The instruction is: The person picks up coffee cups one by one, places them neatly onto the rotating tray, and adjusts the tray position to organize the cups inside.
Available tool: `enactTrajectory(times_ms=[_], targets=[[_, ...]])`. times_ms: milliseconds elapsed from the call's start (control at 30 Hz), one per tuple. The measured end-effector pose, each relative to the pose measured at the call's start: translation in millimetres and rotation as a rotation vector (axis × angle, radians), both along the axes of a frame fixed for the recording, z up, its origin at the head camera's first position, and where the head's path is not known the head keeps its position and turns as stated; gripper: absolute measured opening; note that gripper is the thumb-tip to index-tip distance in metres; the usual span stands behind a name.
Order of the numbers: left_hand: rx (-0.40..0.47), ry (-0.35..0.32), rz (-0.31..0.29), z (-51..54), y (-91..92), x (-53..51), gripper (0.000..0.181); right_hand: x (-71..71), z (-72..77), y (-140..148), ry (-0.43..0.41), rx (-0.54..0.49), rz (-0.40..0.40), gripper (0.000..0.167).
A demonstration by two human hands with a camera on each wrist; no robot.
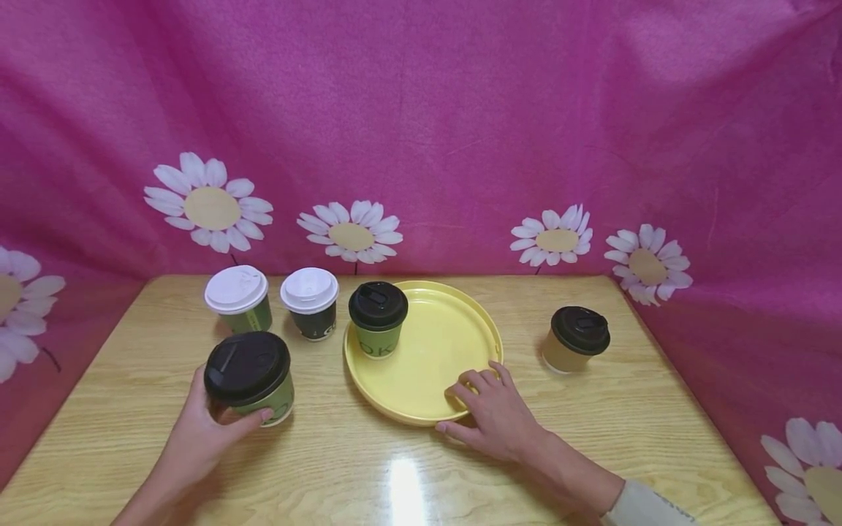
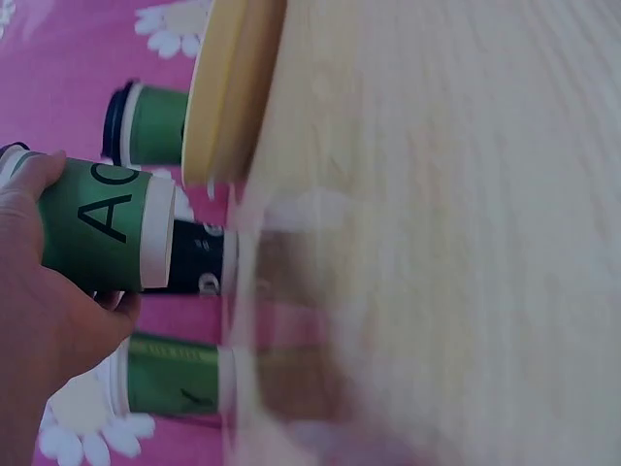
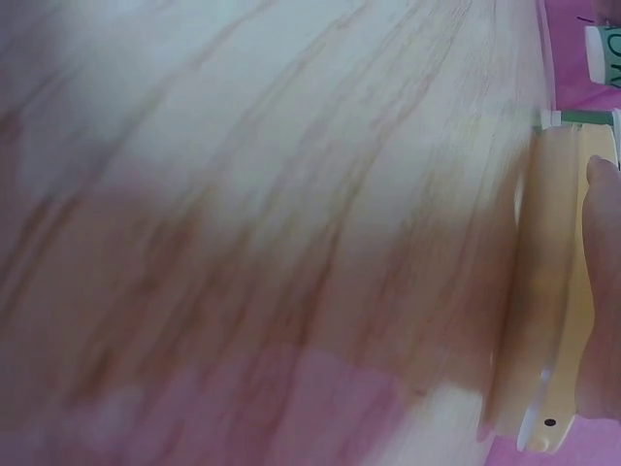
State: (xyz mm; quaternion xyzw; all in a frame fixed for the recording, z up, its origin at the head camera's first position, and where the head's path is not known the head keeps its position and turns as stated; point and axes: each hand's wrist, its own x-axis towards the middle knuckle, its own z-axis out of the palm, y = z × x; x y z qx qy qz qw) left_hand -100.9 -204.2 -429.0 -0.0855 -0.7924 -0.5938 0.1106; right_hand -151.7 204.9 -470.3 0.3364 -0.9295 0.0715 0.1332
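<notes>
In the head view, my left hand [image 1: 204, 431] grips a green paper cup [image 1: 279, 402] with a black lid, thumb across its near side. The left wrist view shows this cup's white base [image 2: 158, 233] raised off the table. My right hand [image 1: 493, 413] holds the near right rim of a round yellow tray [image 1: 441, 343], fingers curled over the edge and thumb outside. Another green cup [image 1: 378, 342] with a black lid stands upright on the tray's left side.
A green cup [image 1: 253, 318] and a dark cup [image 1: 319, 324], both white-lidded, stand behind the left hand. Right of the tray, a tan cup [image 1: 562, 356] with a black lid sits on the wooden table [image 1: 342, 467]. A pink flowered cloth [image 1: 447, 131] hangs behind the table.
</notes>
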Motion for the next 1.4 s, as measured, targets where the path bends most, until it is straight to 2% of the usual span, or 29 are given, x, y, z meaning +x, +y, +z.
enactTrajectory(times_ms=[267, 533, 767, 867, 1167, 1400], targets=[[0.008, -0.032, -0.067, 16.6, 24.1, -4.2, 0.089, 1.3, 0.2, -0.4, -0.004, 0.002, -0.007, 0.052], [0.008, -0.064, -0.079, 20.9, 40.6, -7.5, 0.089, 0.7, -1.9, -2.0, 0.005, -0.014, -0.009, 0.052], [0.007, -0.143, -0.094, 27.2, 55.1, -10.3, 0.087, 1.6, -2.2, -3.8, 0.012, -0.015, -0.008, 0.054], [0.021, -0.136, -0.118, 28.4, 62.3, -13.1, 0.086, 2.8, -1.2, -4.4, 0.006, -0.017, -0.012, 0.054], [0.070, -0.045, -0.192, 27.0, 86.6, -24.7, 0.084, 3.6, -1.6, -4.2, -0.012, -0.011, -0.026, 0.055], [0.097, -0.038, -0.218, 23.7, 101.5, -32.6, 0.090, 4.0, -0.8, -5.9, -0.010, -0.008, -0.032, 0.054]])
